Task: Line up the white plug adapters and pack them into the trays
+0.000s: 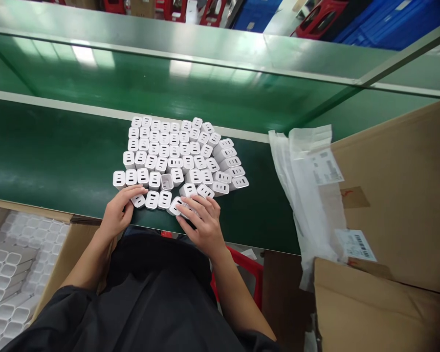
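Many white USB charger blocks [164, 150] stand close together in uneven rows on the dark green table, with their slotted port faces up. My left hand [119, 210] is at the front left of the group, fingers stretched out along the back of a tilted charger [138, 200] and touching it. At the front edge, my right hand [205, 225] has its fingers and thumb around a leaning charger [175, 206]; another beside it is partly covered by the fingers. One block [166, 182] in the group shows a hollow, open end.
A carton [58, 266] at lower left holds many white plastic housings. Large cardboard boxes [396, 195] stand at right, with white plastic wrap [297, 181] over the table's end. A green panel [168, 93] runs along the back; a red stool [254, 274] is underneath.
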